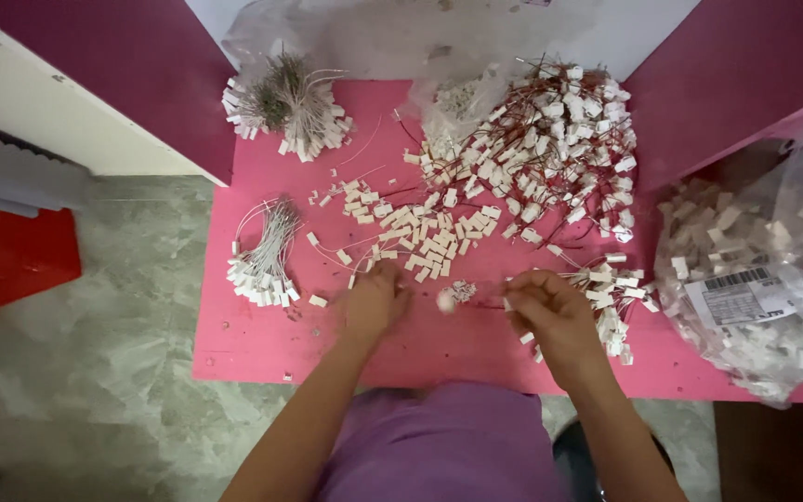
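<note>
White connectors lie mid-frame on the pink surface; my left hand curls over some; my right hand pinches a wired one.

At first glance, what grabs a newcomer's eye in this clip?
The bright pink table, strewn with small white connectors. A big tangle of red-wired connectors fills its far right, with tidier grey-wired bundles on the left. Near the front edge, the left hand and right hand work close together over loose pieces.
</note>
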